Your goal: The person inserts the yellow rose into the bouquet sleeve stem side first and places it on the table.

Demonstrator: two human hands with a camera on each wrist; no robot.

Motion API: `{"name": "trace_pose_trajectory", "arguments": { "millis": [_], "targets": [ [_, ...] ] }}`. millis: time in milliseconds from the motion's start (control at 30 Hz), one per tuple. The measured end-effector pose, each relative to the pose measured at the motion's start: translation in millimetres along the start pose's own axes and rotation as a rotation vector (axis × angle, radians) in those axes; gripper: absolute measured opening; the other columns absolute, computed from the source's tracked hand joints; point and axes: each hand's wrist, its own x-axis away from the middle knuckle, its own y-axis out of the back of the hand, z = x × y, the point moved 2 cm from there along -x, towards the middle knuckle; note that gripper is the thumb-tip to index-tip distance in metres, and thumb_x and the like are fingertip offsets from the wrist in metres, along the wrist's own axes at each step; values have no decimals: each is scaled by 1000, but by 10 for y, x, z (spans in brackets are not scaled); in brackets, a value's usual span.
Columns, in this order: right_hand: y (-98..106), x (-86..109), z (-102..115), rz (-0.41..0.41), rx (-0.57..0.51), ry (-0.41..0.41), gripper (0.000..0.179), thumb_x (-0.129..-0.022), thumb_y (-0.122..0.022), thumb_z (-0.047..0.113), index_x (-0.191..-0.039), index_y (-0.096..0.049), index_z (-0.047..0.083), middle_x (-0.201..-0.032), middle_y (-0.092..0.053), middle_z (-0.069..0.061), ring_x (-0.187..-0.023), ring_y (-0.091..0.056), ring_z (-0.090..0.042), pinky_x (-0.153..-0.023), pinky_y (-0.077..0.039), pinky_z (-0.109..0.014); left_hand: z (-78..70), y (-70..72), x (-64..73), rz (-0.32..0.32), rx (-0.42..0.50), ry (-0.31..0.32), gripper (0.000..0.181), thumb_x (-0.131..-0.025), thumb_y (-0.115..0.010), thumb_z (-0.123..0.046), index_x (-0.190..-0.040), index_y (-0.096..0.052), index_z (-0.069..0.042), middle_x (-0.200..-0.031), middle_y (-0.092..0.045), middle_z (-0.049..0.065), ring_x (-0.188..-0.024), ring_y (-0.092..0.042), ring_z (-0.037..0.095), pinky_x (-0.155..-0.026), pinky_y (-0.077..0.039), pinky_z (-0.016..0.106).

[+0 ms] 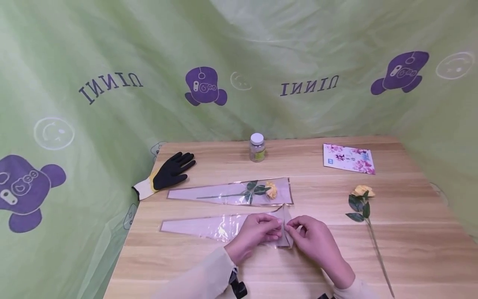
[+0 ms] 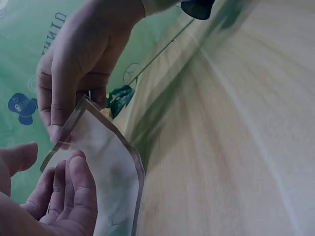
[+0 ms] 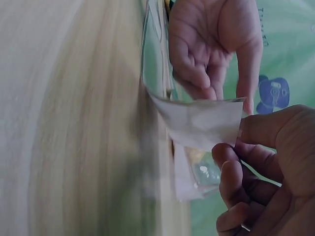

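Observation:
A clear flower sleeve with a light border lies at the front of the table, its wide end lifted between the hands. My right hand pinches the edge of that end between thumb and fingers; the right wrist view shows the sleeve's raised flap in its grip. Close beside the opening is my left hand, its thumb apart from loosely bent fingers. Behind lies a second sleeve with a yellow artificial rose inside. Another yellow rose lies to the right.
A black-and-white work glove lies at the back left. A white-capped jar stands at the back middle, and a pink-printed packet lies at the back right. Green printed curtain surrounds the wooden table.

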Motion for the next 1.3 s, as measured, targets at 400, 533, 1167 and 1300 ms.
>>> {"name": "trace_pose_trajectory", "arguments": {
  "millis": [400, 533, 1167, 1300],
  "targets": [
    [-25, 10, 94, -14, 94, 114, 17, -82, -86, 16, -87, -73, 25, -77, -56, 20, -57, -44, 5, -48, -41, -19, -11, -9, -65, 14, -23, -37, 16, -90, -74, -3, -102, -72, 7, -87, -73, 19, -68, -72, 17, -70, -65, 31],
    [-21, 20, 90, 2, 86, 125, 16, -83, -86, 18, -88, -73, 25, -76, -55, 22, -59, -45, 5, -49, -41, -18, 23, 8, -78, 4, -26, -21, 15, -90, -71, 0, -103, -71, 7, -85, -73, 18, -66, -71, 16, -68, -64, 29],
    [1473, 105, -1632, 223, -409, -547, 40, -105, -59, 32, -128, -63, -1, -100, -72, 2, -78, -61, -17, -70, -58, -28, 82, 2, -116, 3, -29, 7, 13, -89, -70, 2, -101, -71, 5, -82, -73, 17, -65, -71, 16, -68, -65, 31],
    [1579, 134, -1848, 254, -439, -613, 29, -104, -61, 31, -118, -70, 7, -93, -73, 0, -70, -58, -13, -62, -56, -28, 75, -4, -113, 3, -26, 10, 12, -89, -70, 2, -101, -71, 5, -81, -73, 17, -65, -71, 16, -68, -65, 30]
  ]
}}
